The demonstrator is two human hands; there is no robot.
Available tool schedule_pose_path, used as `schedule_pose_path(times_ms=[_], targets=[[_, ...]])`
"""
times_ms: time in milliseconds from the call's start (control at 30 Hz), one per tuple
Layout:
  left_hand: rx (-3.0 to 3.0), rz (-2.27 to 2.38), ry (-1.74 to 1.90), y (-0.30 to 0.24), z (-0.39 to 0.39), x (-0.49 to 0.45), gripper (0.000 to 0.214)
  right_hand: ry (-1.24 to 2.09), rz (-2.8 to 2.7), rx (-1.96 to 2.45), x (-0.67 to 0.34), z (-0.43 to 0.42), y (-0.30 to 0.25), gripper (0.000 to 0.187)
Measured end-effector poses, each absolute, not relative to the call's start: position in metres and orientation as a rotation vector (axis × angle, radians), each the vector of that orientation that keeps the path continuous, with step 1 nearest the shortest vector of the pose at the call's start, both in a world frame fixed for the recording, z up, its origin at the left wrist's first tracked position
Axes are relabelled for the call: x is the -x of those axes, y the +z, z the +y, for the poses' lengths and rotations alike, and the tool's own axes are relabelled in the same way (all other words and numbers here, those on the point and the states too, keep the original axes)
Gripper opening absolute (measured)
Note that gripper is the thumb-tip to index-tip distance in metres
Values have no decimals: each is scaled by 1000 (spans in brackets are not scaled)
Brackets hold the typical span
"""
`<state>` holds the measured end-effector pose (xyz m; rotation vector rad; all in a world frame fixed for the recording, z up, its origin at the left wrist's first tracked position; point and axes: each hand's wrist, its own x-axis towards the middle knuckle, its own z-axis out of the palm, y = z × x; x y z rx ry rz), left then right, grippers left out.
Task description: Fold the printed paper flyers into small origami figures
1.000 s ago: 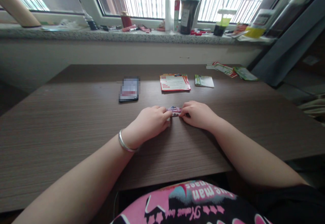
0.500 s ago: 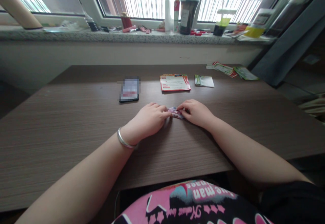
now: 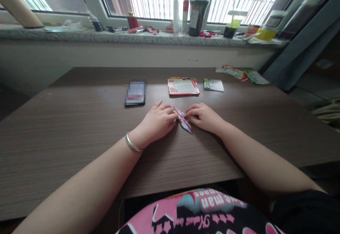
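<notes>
A small piece of folded patterned paper [image 3: 185,124], pink, red and pale blue, lies on the brown table between my hands. It has a long narrow shape slanting from upper left to lower right, ending in a point. My left hand [image 3: 159,120], with a silver bangle at the wrist, grips its left side between thumb and fingers, the index finger raised. From the right, my right hand [image 3: 202,116] pinches the other side with thumb and fingertips. Fingers cover part of the paper's middle.
Beyond my hands lie a phone [image 3: 135,93], a stack of red-edged cards [image 3: 183,86] and a smaller stack of white-green cards [image 3: 214,85]. More coloured cards [image 3: 235,72] sit at the far right. Bottles, a dark cup [image 3: 197,17] and small items crowd the windowsill [image 3: 159,40].
The folded paper has turned from lying crosswise to a slant, and its long pointed shape now shows. My left hand has shifted slightly, with one finger lifted; the right hand barely moved.
</notes>
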<state>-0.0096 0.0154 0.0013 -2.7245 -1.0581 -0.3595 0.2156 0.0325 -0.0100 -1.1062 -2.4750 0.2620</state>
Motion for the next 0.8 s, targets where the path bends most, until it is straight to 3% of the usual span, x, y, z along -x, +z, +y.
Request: schedule_pose_path(times_ms=[500,800], targets=[[2754,-1067,-367,2,16,8,28,198,-2535,1020,-214,28,-11,19],[2782,-1102,-414,0,17,6,36,96,-2616,1108,-212,25,-4,29]])
